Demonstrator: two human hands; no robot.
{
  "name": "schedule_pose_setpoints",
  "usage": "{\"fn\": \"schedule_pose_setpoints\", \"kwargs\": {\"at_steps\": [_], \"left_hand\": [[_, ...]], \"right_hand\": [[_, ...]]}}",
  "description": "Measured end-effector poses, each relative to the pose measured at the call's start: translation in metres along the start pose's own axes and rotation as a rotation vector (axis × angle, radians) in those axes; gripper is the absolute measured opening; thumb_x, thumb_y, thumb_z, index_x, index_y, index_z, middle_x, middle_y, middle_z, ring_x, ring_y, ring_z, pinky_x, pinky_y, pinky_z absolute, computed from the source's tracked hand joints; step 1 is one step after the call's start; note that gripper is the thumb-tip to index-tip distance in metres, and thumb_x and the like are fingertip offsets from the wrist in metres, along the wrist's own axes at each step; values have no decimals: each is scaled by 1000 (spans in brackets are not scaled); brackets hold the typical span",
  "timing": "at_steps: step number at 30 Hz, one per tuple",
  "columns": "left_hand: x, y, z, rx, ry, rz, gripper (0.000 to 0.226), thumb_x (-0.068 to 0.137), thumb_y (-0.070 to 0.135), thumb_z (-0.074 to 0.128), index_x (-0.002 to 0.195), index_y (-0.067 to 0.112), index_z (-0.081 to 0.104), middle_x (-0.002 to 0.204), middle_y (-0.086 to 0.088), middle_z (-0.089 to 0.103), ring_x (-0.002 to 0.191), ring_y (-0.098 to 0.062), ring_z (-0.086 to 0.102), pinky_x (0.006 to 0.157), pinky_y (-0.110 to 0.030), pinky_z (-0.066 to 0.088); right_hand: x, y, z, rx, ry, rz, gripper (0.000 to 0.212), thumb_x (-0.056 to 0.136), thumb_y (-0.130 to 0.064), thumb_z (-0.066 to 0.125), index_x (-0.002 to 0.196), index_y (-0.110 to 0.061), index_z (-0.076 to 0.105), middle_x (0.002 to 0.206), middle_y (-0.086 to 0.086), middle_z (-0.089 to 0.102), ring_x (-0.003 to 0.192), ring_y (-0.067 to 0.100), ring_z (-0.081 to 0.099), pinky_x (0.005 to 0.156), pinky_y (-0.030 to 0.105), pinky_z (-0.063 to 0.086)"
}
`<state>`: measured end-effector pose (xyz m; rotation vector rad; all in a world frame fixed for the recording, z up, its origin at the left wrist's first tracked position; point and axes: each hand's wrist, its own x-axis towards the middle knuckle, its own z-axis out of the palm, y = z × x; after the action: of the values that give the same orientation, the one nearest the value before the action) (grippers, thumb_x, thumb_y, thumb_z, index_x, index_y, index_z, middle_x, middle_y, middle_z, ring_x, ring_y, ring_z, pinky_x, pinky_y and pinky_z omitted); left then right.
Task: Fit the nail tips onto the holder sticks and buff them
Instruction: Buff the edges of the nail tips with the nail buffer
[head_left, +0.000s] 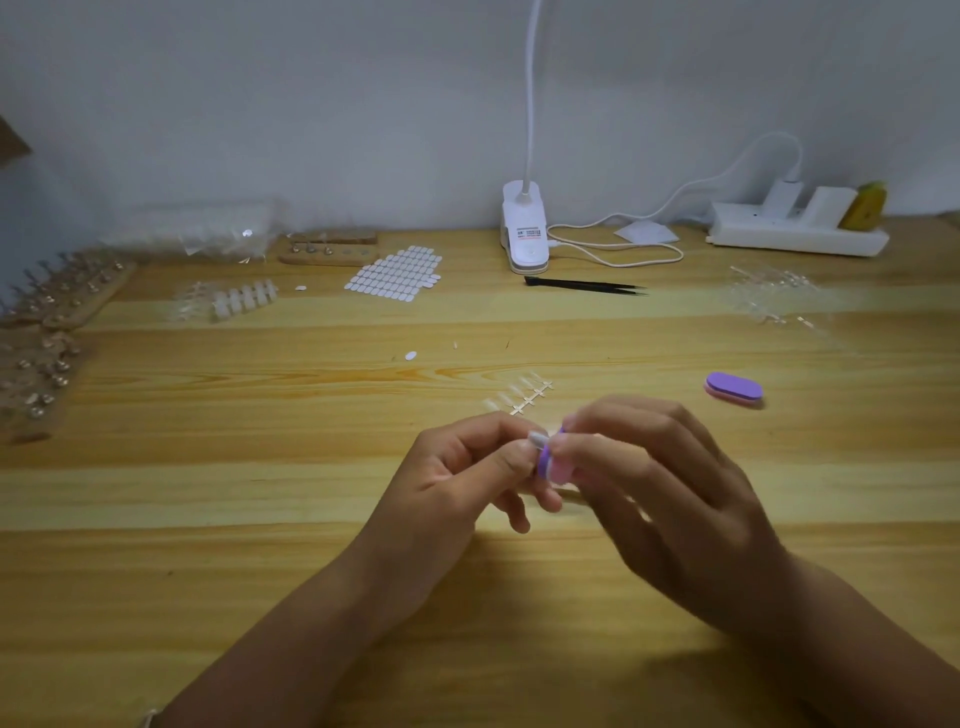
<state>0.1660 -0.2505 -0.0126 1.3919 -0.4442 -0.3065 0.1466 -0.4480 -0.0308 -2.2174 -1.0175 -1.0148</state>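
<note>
My left hand (470, 470) pinches a pale nail tip (537, 440) between thumb and forefinger, above the wooden table. My right hand (644, 486) grips a small purple and pink buffer block (551, 462) and holds it against the tip. Whether the tip sits on a holder stick is hidden by my fingers. A clear strip of nail tips (519, 397) lies just beyond my hands. A second purple buffer (734, 388) lies to the right. Wooden bases with holder sticks (57, 301) stand at the far left.
A sheet of white adhesive tabs (397, 273) and black tweezers (584, 286) lie mid-table. A white clip lamp (524, 228), its cable and a power strip (795, 231) stand along the wall. Clear nail tip pieces (774, 293) lie at right, more tips (244, 301) at left.
</note>
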Motion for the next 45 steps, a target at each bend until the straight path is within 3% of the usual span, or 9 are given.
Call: {"fn": "schedule_pose_setpoints", "kwargs": {"at_steps": [4, 9, 13, 19, 23, 28, 33, 37, 45], "left_hand": [[1, 1, 0, -24, 11, -15, 20, 91, 14, 51, 80, 14, 69, 73, -2, 61, 70, -19, 65, 58, -27, 49], [0, -1, 1, 1, -33, 9, 20, 94, 14, 51, 91, 3, 67, 76, -5, 65, 70, -15, 64, 58, -26, 49], [1, -1, -2, -23, -2, -26, 18, 92, 15, 52, 85, 6, 66, 73, -5, 61, 70, -20, 66, 58, -26, 49], [1, 0, 1, -11, -90, -36, 21, 96, 15, 48, 92, 4, 66, 76, -5, 64, 72, -18, 65, 60, -26, 50], [1, 1, -2, -66, -57, -46, 20, 95, 15, 49, 83, 12, 65, 74, -1, 61, 71, -20, 66, 59, -26, 50], [1, -1, 0, -33, -152, -26, 22, 98, 19, 47, 94, 6, 65, 79, -4, 64, 75, -18, 65, 63, -26, 50], [2, -2, -1, -41, -125, -10, 21, 98, 18, 47, 86, 12, 63, 79, 2, 61, 75, -18, 65, 63, -27, 50], [1, 0, -1, -14, -160, 17, 20, 99, 21, 51, 93, 8, 65, 81, -1, 65, 74, -13, 63, 64, -25, 50], [1, -1, -2, 30, -139, 15, 22, 97, 19, 48, 94, 7, 65, 81, 0, 65, 76, -13, 63, 64, -25, 49]], "right_hand": [[4, 11, -7, -22, 41, 96, 26, 95, -1, 62, 118, -9, 57, 110, 13, 66, 105, 22, 62, 92, 34, 51], [2, -10, 0, -33, 14, -55, 36, 90, 5, 68, 123, -5, 59, 120, 10, 60, 114, 22, 58, 100, 30, 47], [6, 7, -10, -104, 35, 62, 32, 86, 8, 71, 115, -4, 69, 105, 17, 68, 99, 27, 64, 95, 28, 48], [3, -6, 1, -24, 17, -18, 38, 86, 7, 71, 121, -6, 60, 115, 10, 63, 110, 21, 59, 99, 28, 46], [5, 10, -10, -40, 78, 107, 25, 91, 3, 68, 112, -9, 67, 106, 13, 66, 102, 23, 62, 90, 36, 52], [3, -7, 1, 33, 43, -22, 29, 93, -1, 66, 120, -6, 57, 118, 7, 58, 112, 19, 58, 99, 28, 47], [5, 5, -6, 14, 72, 43, 23, 95, -1, 62, 116, -7, 57, 114, 9, 60, 106, 21, 60, 92, 33, 50], [1, -7, 2, 18, 46, -60, 30, 91, 1, 67, 119, -6, 57, 120, 8, 57, 115, 19, 56, 100, 28, 46], [2, -9, 4, 37, 64, -36, 28, 92, 0, 66, 118, -6, 58, 119, 7, 58, 112, 20, 57, 100, 28, 45]]}}
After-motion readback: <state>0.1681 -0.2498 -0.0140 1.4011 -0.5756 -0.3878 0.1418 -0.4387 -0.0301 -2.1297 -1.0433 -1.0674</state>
